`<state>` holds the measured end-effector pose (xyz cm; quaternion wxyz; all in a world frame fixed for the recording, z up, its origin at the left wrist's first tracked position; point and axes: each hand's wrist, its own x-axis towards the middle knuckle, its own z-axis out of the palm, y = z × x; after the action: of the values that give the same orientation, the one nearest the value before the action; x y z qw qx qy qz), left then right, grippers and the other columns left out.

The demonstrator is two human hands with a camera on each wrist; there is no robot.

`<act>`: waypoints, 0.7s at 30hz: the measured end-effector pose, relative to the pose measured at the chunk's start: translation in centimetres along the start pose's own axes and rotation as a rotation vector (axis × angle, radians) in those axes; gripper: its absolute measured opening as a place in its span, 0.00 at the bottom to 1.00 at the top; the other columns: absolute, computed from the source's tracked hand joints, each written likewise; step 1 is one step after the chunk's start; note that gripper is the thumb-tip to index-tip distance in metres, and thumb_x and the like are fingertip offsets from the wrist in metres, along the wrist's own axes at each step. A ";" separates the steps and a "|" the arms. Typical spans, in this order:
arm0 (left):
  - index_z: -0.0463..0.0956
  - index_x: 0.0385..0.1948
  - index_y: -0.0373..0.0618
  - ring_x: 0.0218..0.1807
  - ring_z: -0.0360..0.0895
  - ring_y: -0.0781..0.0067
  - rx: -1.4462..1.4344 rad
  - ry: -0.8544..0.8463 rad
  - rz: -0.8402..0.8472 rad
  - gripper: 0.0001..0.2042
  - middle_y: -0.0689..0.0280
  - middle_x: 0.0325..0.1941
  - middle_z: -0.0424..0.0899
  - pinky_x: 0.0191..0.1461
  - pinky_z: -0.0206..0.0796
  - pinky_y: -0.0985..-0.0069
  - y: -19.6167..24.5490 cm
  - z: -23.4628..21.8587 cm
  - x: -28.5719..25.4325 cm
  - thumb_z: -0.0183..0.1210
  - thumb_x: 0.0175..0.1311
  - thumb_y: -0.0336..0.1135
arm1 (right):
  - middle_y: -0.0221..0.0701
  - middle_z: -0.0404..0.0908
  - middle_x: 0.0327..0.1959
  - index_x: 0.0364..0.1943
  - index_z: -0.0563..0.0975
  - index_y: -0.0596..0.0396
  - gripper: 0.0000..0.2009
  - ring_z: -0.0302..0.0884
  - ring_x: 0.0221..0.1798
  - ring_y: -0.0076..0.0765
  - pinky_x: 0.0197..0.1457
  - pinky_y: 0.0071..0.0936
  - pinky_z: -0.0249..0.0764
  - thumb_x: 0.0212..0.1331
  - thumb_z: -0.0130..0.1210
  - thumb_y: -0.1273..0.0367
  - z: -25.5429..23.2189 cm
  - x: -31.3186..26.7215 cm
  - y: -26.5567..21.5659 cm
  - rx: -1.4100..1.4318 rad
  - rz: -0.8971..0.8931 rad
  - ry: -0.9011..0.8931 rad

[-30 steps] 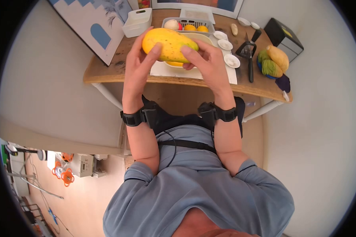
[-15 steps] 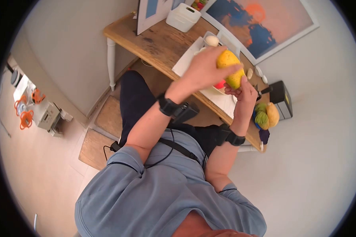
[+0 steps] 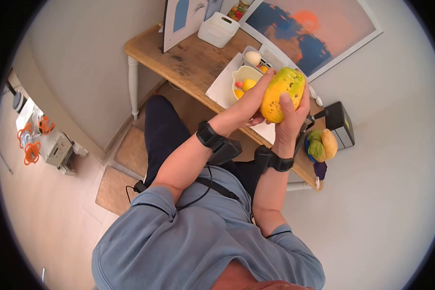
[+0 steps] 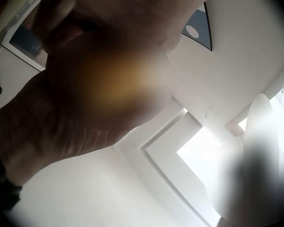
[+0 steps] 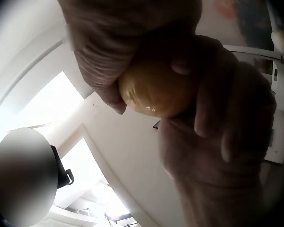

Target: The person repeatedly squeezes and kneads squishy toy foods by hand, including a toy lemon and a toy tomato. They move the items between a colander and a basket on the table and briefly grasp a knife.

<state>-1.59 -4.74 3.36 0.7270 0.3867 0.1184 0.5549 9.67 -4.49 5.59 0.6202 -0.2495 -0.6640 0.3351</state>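
A yellow papaya (image 3: 281, 94) with green patches and dark specks is held up between both hands, its greener end pointing away from the body. My left hand (image 3: 253, 100) grips its left side, the fingers partly hidden behind the fruit. From the right and below, my right hand (image 3: 295, 123) holds it with the thumb across the near face. In the right wrist view, curled fingers (image 5: 208, 99) surround the smooth rounded papaya (image 5: 154, 92). The left wrist view shows the papaya (image 4: 116, 80) only as a yellow blur between the hands.
Behind the hands, a cream bowl (image 3: 236, 77) of yellow and red items sits on a white sheet (image 3: 221, 89) on the wooden table (image 3: 191, 60). A grey basket (image 3: 248, 50), white bin (image 3: 218, 32) and black box (image 3: 340, 126) stand around. Green and tan produce (image 3: 322, 144) fills a blue bowl.
The head view has swung round, so the table now runs diagonally. The papaya has been turned between the hands: its green end, pointing right and then down, now points up and away.
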 end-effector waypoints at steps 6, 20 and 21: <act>0.70 0.46 0.38 0.24 0.79 0.51 1.037 0.341 0.548 0.27 0.51 0.22 0.80 0.25 0.68 0.61 -2.4 -1.4 1.8 0.37 0.70 0.57 | 0.36 0.76 0.47 0.59 0.66 0.62 0.23 0.75 0.47 0.29 0.52 0.26 0.72 0.60 0.54 0.70 1.0 0.0 1.6 0.258 0.071 0.253; 0.68 0.54 0.37 0.45 0.80 0.67 0.593 0.005 0.325 0.24 0.56 0.42 0.80 0.42 0.71 0.77 -1.3 0.1 0.4 0.54 0.64 0.46 | 0.37 0.78 0.46 0.50 0.73 0.64 0.16 0.76 0.45 0.29 0.52 0.25 0.71 0.67 0.44 0.67 -0.5 -1.5 0.9 0.092 -0.075 0.421; 0.68 0.54 0.38 0.46 0.80 0.69 0.316 -0.118 0.140 0.23 0.57 0.40 0.80 0.40 0.72 0.79 -0.8 -0.4 0.2 0.53 0.65 0.46 | 0.38 0.79 0.46 0.50 0.74 0.64 0.14 0.76 0.46 0.30 0.53 0.25 0.70 0.64 0.47 0.70 -0.6 -1.4 0.5 0.018 -0.161 0.328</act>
<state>-1.21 -4.41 2.60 0.6224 0.5354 0.1341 0.5550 10.37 -5.07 4.28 0.7471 -0.2412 -0.5689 0.2451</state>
